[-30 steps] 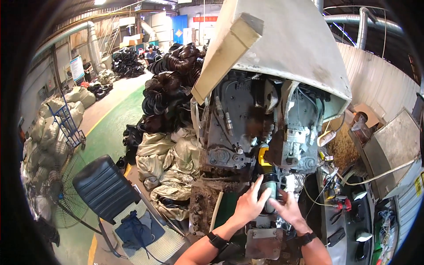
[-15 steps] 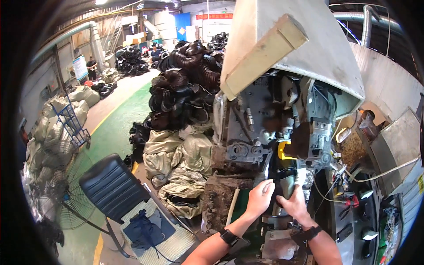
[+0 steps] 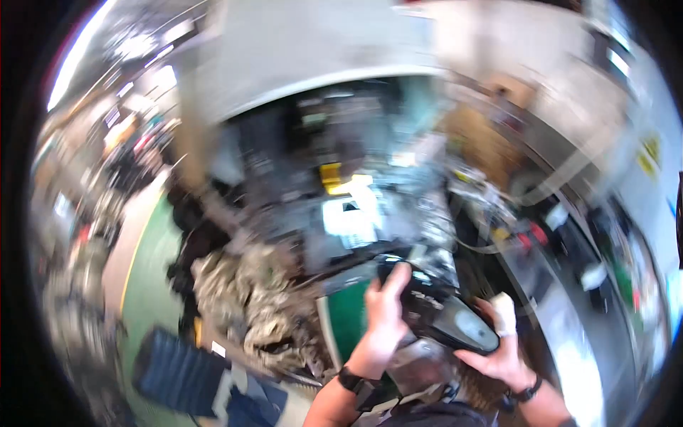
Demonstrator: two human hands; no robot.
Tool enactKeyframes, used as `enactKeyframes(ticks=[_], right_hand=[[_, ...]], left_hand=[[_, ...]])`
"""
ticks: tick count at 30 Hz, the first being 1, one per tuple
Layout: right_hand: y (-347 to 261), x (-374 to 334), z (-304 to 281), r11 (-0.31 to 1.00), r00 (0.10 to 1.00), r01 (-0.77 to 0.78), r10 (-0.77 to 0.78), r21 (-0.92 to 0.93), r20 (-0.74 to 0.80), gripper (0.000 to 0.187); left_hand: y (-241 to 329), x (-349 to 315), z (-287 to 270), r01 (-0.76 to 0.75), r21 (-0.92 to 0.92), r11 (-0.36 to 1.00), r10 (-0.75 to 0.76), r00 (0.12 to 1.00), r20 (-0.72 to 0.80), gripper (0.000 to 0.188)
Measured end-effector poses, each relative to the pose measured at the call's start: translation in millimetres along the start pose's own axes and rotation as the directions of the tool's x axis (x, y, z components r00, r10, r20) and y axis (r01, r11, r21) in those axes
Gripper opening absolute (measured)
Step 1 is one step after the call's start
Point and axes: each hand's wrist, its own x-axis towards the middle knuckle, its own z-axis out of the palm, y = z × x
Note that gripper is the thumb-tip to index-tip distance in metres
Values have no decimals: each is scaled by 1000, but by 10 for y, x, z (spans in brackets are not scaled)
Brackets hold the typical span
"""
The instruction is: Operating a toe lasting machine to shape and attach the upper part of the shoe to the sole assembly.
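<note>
Currently, my left hand (image 3: pixel 384 313) is closed on the black end of a black-and-grey shoe (image 3: pixel 428 302), while my right hand (image 3: pixel 504 349) grips its grey end. The shoe sits slanted between both hands, on my side of the light-grey machine hood (image 3: pixel 320 50).

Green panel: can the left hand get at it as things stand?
Probably yes: the left hand appears right beside the green panel, nothing visible between them, though it seems occupied holding the black-and-grey piece; blur hides exact depth.
</note>
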Motion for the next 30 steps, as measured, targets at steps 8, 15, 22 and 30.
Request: enactKeyframes(ticks=[8, 15, 22, 30], right_hand=[[865, -1153, -812, 488, 652, -368, 743, 791, -155, 69], [1300, -3268, -2247, 322, 21, 41, 946, 946, -323, 36], [2057, -6410, -4848, 768, -467, 162, 613, 620, -637, 35], [3698, -5932, -4961, 723, -428, 121, 657, 680, -621, 22]], left_hand=[[-1274, -288, 858, 425, 284, 859, -506, 787, 354, 42], [-2989, -646, 1101, 195, 743, 640, -609, 719, 335, 19], [-3762, -806, 1389, 278, 848, 450, -708, 690, 149, 23], [-4010, -741, 1567, 167, 877, 451, -559, 819, 132, 28]])
